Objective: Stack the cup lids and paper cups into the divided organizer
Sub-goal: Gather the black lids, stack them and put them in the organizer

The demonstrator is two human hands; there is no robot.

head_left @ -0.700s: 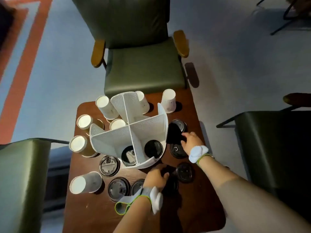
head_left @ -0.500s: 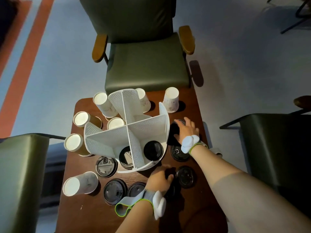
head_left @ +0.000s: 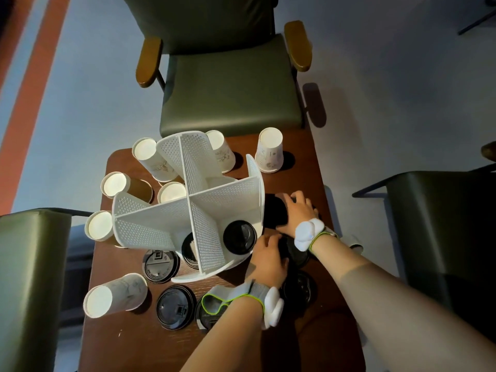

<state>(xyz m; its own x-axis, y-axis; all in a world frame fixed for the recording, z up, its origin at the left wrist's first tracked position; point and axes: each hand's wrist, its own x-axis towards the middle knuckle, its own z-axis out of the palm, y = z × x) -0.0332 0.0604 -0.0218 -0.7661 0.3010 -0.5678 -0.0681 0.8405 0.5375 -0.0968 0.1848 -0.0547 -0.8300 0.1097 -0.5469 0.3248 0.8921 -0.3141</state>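
The white perforated organizer (head_left: 171, 226), split into four compartments, stands mid-table. One black lid (head_left: 239, 237) lies in its near right compartment and another (head_left: 190, 248) in the near left one. My right hand (head_left: 298, 213) is curled over a dark lid stack (head_left: 273, 213) just right of the organizer. My left hand (head_left: 268, 260) sits at the organizer's near right rim, fingers closed on a black lid (head_left: 294, 252) that is mostly hidden. Loose lids (head_left: 175, 307) lie along the front. Several paper cups (head_left: 269, 150) stand around the back and left, and one cup (head_left: 112, 294) lies on its side.
The brown wooden table (head_left: 128, 345) is small and crowded. Green armchairs stand at the far side (head_left: 228, 84), the left (head_left: 29, 277) and the right (head_left: 442, 224). More lids (head_left: 160, 265) (head_left: 298, 288) lie near the organizer's base.
My left hand has moved away from the front lids up to the organizer's near right rim. My right hand shifted slightly further onto the dark lid stack. The camera has tilted.
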